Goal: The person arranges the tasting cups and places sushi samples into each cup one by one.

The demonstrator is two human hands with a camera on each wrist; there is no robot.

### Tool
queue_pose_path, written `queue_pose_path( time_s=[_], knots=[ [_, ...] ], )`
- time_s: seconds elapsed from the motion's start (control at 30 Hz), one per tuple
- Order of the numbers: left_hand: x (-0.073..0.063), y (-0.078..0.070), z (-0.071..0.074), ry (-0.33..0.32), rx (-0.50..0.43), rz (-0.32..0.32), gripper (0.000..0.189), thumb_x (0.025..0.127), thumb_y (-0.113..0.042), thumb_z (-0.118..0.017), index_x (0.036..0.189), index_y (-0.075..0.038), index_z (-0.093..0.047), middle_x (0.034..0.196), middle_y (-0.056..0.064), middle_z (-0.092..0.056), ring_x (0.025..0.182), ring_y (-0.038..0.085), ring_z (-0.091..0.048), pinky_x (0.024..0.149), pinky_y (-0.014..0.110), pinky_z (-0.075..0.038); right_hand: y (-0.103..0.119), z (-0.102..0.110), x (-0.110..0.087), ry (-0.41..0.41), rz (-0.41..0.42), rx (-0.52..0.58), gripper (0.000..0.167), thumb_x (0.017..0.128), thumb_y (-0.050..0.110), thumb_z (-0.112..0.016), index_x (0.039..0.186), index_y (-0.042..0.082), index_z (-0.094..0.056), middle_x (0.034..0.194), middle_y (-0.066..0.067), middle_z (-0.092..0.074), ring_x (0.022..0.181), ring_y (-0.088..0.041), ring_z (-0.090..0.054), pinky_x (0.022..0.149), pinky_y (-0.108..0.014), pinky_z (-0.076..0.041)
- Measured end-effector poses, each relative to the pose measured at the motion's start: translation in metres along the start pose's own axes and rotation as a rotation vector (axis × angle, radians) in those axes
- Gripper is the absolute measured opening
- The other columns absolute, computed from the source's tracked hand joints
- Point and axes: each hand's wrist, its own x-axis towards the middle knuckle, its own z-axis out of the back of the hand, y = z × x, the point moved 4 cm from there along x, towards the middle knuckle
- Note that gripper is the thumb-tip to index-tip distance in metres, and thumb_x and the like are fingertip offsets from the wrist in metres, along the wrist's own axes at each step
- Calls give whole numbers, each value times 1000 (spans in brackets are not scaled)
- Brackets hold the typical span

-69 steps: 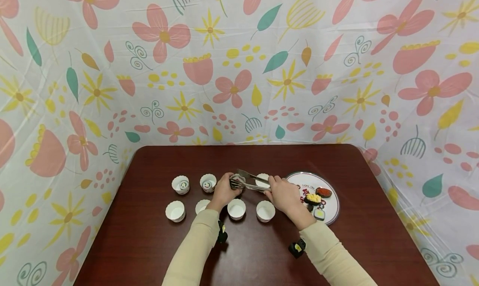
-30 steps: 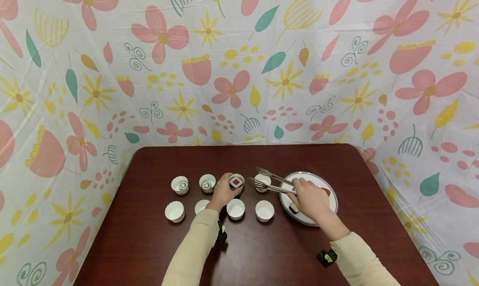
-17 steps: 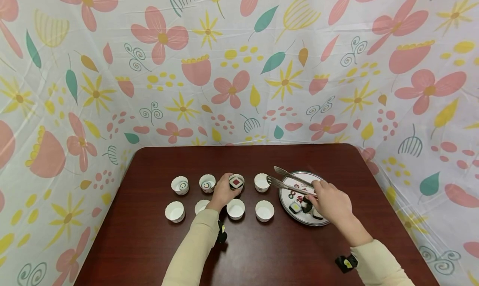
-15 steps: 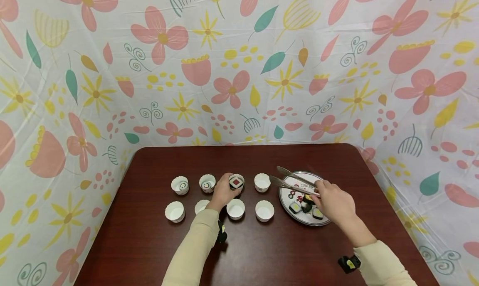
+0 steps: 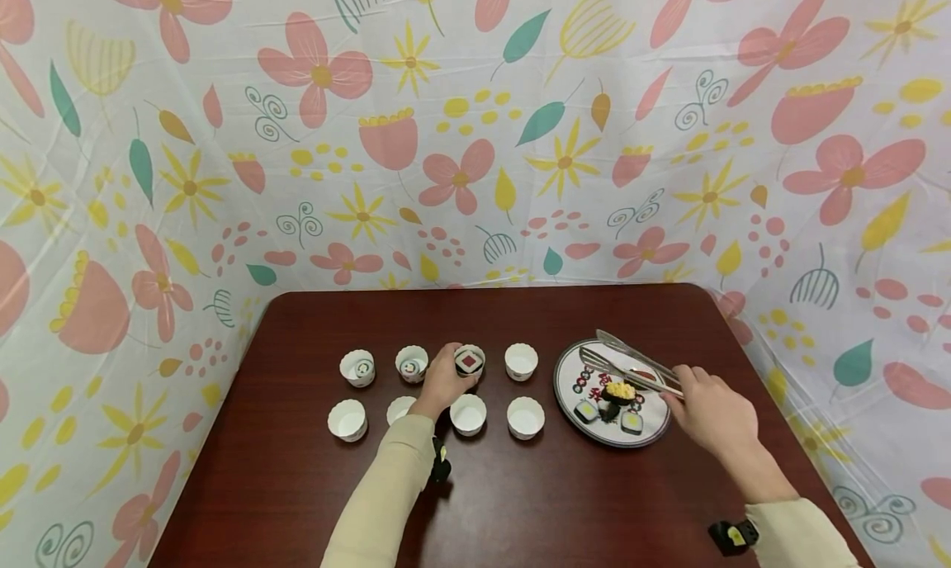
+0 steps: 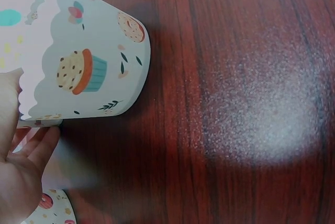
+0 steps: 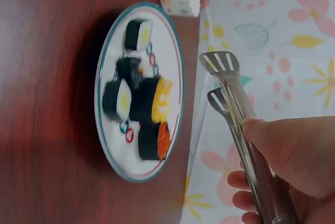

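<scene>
My left hand (image 5: 444, 384) grips a white paper baking cup (image 5: 480, 366) in the back row; a sushi roll with a red diamond centre (image 5: 469, 361) sits in it. My right hand (image 5: 716, 411) holds metal tongs (image 7: 256, 166) above the plate's right side, their slotted ends spread with nothing between them. On the round plate (image 5: 568, 386) lie a corn-topped sushi (image 5: 620, 392), two square rolls (image 5: 585, 410) with yellow centres, a dark piece (image 7: 129, 71) and a red-roe sushi (image 7: 164, 141), which the tongs partly cover in the head view.
Two back-row cups (image 5: 357, 368) on the left hold round white rolls. The cup (image 5: 522, 362) at the back right and several front-row cups (image 5: 526, 419) stand nearby; my left arm partly hides one. A flowered cloth (image 5: 461, 180) hangs behind the brown table (image 5: 297, 485).
The tongs have left the cup at my left hand, where the red-centred roll now shows. My right hand has carried them right, over and across the plate. My left hand has stayed put.
</scene>
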Motion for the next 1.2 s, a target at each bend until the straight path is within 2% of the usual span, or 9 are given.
queue_pose_path(
  time_s=[0.37, 0.7, 0.9, 1.2],
  knots=[
    [0, 2, -1, -1, -4, 5, 68, 75, -22, -75, 132, -8, -41, 121, 10, -54, 105, 25, -56, 81, 38, -49, -29, 3, -18, 9, -63, 1, 39, 80, 27, -68, 102, 0, -51, 80, -17, -56, 68, -37, -56, 40, -42, -36],
    [0, 3, -1, -7, 5, 2, 70, 75, -23, -76, 133, -8, -40, 122, 11, -53, 105, 26, -56, 82, 39, -48, -39, -3, -29, -13, -86, 3, 38, 78, 24, -70, 97, -3, -50, 76, -18, -54, 66, -41, -55, 41, -48, -37],
    [0, 2, 0, -7, 7, 1, 70, 75, -23, -76, 133, -8, -40, 123, 11, -53, 106, 27, -55, 82, 39, -48, -46, -9, -32, 14, -100, -8, 38, 78, 25, -69, 94, -3, -49, 73, -16, -51, 64, -41, -53, 39, -46, -35],
    [-1, 0, 0, -5, -1, 5, 69, 75, -22, -75, 133, -7, -40, 123, 12, -53, 106, 28, -55, 83, 40, -48, -51, -15, -35, 87, -122, -9, 37, 80, 27, -68, 95, -2, -49, 75, -16, -52, 68, -40, -55, 39, -46, -36]
  ],
)
